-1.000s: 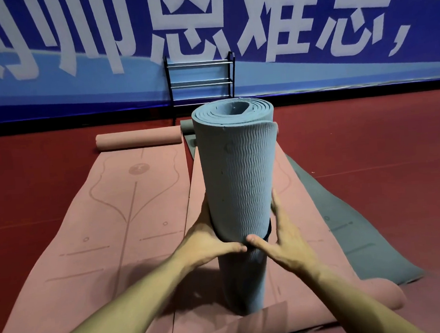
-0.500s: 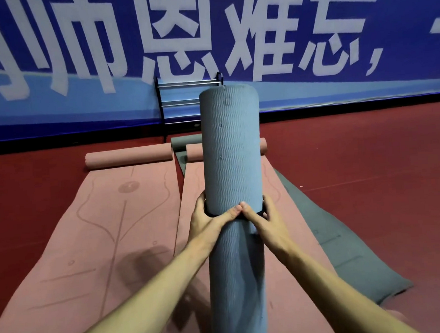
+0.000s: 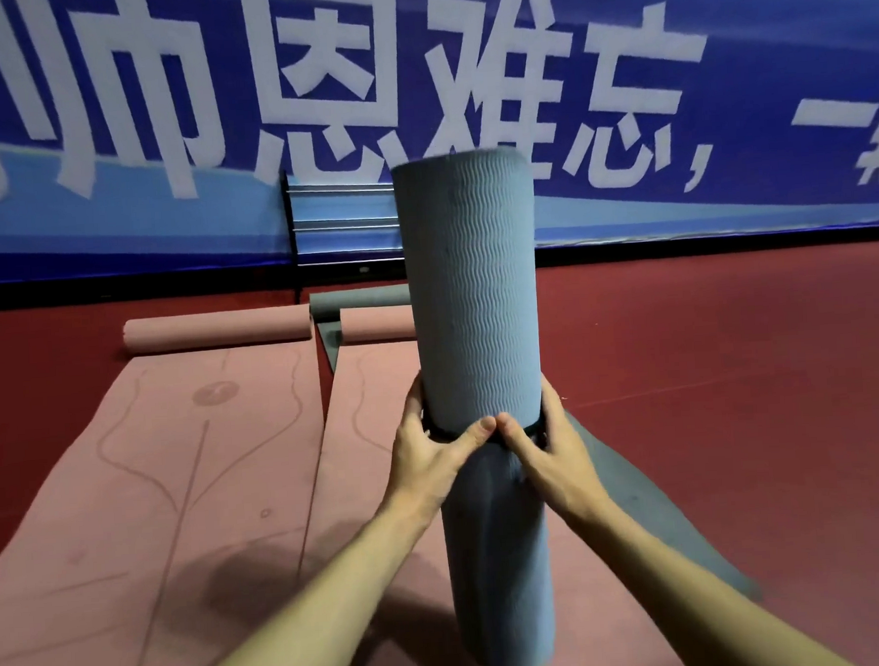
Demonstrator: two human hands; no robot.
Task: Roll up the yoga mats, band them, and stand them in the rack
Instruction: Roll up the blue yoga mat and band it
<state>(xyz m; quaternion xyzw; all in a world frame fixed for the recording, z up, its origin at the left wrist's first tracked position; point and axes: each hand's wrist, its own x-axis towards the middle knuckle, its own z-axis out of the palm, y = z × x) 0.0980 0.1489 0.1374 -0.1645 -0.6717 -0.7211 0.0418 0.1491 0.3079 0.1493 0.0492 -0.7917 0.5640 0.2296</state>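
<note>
A rolled grey-blue yoga mat (image 3: 474, 299) stands upright on end in front of me. A black band (image 3: 531, 428) circles it near the middle. My left hand (image 3: 434, 451) and my right hand (image 3: 550, 447) grip the roll at the band from both sides, thumbs meeting in front on the band. The black metal rack (image 3: 340, 220) stands against the wall behind the roll, partly hidden by it.
Two pink mats (image 3: 187, 451) lie partly unrolled on the red floor (image 3: 738, 366), each with a rolled far end (image 3: 218, 330). A dark grey mat (image 3: 621, 481) lies flat to the right, its rolled end (image 3: 361, 299) near the rack. A blue banner wall (image 3: 107, 147) is behind.
The band and both hands have slid up the roll from near its lower part to its middle. The view has tilted up, so the roll's open top end is no longer seen.
</note>
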